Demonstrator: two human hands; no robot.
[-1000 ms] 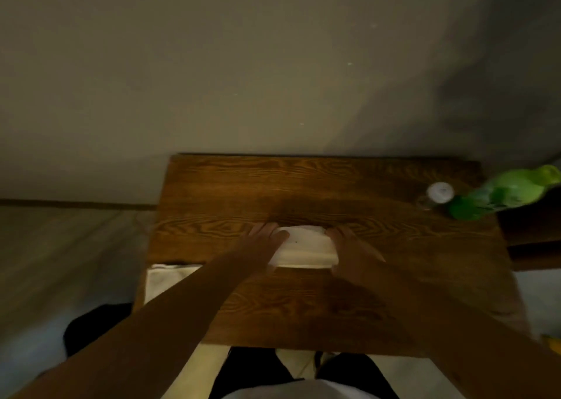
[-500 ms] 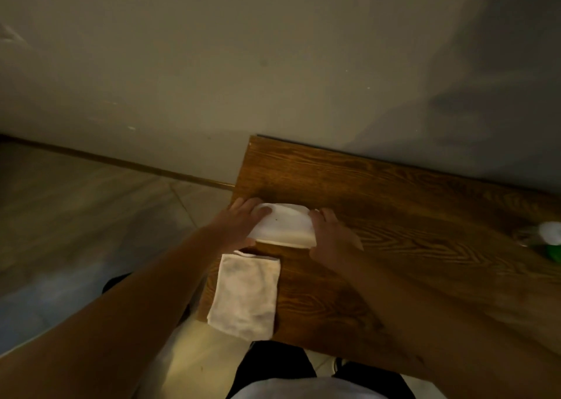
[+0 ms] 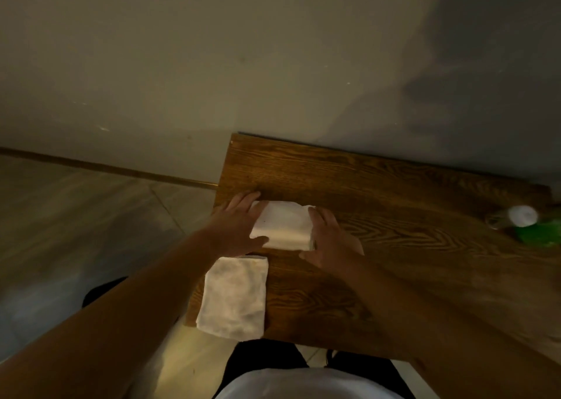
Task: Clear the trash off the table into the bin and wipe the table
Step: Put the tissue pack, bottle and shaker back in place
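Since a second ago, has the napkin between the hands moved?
Yes: the napkin slid left, from mid-table to the table's left edge, just beyond the cloth.

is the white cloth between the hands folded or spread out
Folded: the white cloth is a compact rectangle with layered edges at its near side.

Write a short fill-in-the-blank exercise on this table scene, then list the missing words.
1. The left hand and right hand press on a folded ____ cloth.
2. A second cloth hangs over the table's ____ edge.
3. The bottle at the right is ____ with a white cap.

Missing words: white; near; green
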